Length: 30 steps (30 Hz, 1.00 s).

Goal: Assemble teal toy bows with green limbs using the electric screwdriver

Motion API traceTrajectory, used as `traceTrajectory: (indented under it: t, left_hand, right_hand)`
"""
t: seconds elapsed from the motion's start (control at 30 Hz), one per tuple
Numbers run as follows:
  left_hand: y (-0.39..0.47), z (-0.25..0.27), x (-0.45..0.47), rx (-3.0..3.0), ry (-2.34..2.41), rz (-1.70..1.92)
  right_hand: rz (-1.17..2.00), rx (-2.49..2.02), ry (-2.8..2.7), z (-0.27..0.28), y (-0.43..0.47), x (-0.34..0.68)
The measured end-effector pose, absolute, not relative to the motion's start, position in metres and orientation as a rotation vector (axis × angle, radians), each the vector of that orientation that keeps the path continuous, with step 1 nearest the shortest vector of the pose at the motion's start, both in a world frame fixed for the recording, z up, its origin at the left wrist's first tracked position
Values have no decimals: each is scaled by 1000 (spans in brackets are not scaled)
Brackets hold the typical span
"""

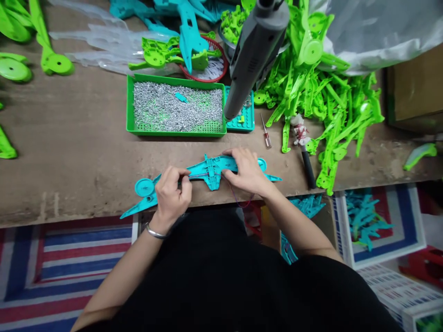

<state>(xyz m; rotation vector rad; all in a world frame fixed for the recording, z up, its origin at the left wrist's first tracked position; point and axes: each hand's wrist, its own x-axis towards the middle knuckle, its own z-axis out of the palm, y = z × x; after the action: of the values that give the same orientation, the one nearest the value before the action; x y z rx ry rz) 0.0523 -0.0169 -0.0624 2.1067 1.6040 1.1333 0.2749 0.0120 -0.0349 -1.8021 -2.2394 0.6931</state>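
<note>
A turquoise plastic shell [213, 167], winged and hollow side up, lies near the table's front edge. Along its inside runs a thin dark red and blue wire [198, 175], and a loose loop of it hangs by the front edge below my right hand. My left hand [172, 190] is closed over the shell's left arm, thumb and forefinger pinching the wire. Over the right arm of the shell, my right hand [247, 170] holds it with the fingers on the far side and the thumb near the middle.
A green tray [176, 133] of small metal screws stands behind the shell, beside a small turquoise basket [247, 121]. A grey power driver [249, 60] hangs overhead. Right are a screwdriver [266, 138], a black-handled tool with a wrapped head [308, 168], and piled green parts [332, 101].
</note>
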Motion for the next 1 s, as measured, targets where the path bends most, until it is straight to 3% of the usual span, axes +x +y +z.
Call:
traceTrajectory:
  t: [0.27, 1.0]
  left_hand:
    - [-22, -70, 53, 2161, 1625, 1141]
    - [-11, -61, 54, 2090, 1603, 1068]
  right_hand:
    - [960, -1886, -2310, -27, 31, 263]
    - [1059, -2033, -2172, -29, 43, 264]
